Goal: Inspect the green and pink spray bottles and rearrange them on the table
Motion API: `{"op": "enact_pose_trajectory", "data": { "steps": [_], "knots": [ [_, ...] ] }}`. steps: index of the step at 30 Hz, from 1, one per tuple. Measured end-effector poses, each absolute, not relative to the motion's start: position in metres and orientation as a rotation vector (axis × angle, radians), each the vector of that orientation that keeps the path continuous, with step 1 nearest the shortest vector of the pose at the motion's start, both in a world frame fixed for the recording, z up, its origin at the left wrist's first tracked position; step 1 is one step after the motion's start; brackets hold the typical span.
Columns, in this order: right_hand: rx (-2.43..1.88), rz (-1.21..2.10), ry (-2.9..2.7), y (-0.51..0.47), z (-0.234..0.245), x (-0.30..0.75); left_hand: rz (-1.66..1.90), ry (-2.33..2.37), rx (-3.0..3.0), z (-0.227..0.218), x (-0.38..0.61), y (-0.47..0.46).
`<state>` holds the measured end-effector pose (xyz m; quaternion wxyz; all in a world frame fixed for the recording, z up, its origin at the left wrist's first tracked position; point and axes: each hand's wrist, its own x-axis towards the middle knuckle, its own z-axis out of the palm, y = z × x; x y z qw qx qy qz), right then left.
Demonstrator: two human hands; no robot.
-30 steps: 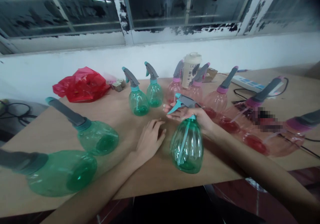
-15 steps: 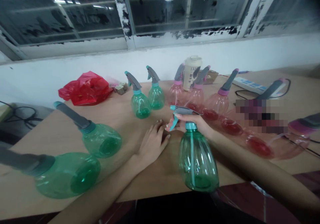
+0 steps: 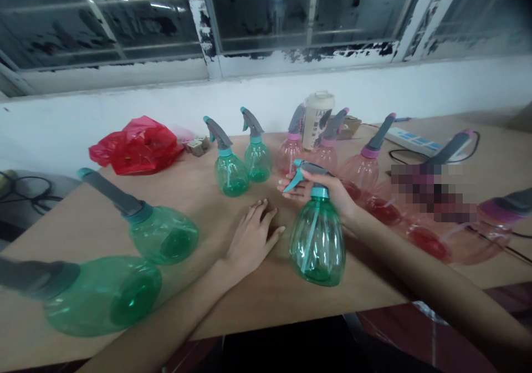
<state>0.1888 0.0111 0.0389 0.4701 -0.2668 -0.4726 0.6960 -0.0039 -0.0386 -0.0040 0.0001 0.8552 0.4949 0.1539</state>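
My right hand [image 3: 328,193] is closed round the neck and grey trigger head of a green spray bottle [image 3: 317,243], which stands tilted near the front edge of the wooden table [image 3: 195,187]. My left hand [image 3: 251,237] lies flat on the table just left of that bottle, fingers spread and holding nothing. Two more green spray bottles [image 3: 163,233] [image 3: 100,295] stand at the left, and two smaller-looking ones [image 3: 230,170] [image 3: 257,159] stand further back.
Several pink spray bottles [image 3: 366,165] line the right side of the table. A red plastic bag [image 3: 137,143] lies at the back left, a beige cup [image 3: 316,115] and a power strip [image 3: 415,137] with cables at the back. A white wall and windows are behind.
My right hand swung the green bottle out past the table edge and then brought it back over the table. My left hand stayed flat, shifting only slightly.
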Motion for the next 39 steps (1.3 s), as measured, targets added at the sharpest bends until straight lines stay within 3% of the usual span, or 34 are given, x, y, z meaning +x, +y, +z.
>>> {"op": "enact_pose_trajectory", "data": {
  "steps": [13, 18, 27, 39],
  "knots": [
    [-0.517, 1.889, -1.083, 0.013, 0.028, 0.182, 0.441, 1.562, 2.689, -0.002, -0.003, -0.037],
    [-0.530, 1.821, -0.982, 0.006, 0.030, 0.177, 0.389, 1.578, 2.751, -0.001, -0.004, -0.038],
    [-0.390, 1.916, -1.193, 0.004, 0.034, 0.183, 0.409, 1.571, 2.741, 0.002, -0.003, -0.039],
    [-0.474, 1.953, -1.010, 0.016, 0.025, 0.184, 0.425, 1.544, 2.744, -0.003, -0.005, -0.040]
  ]
}}
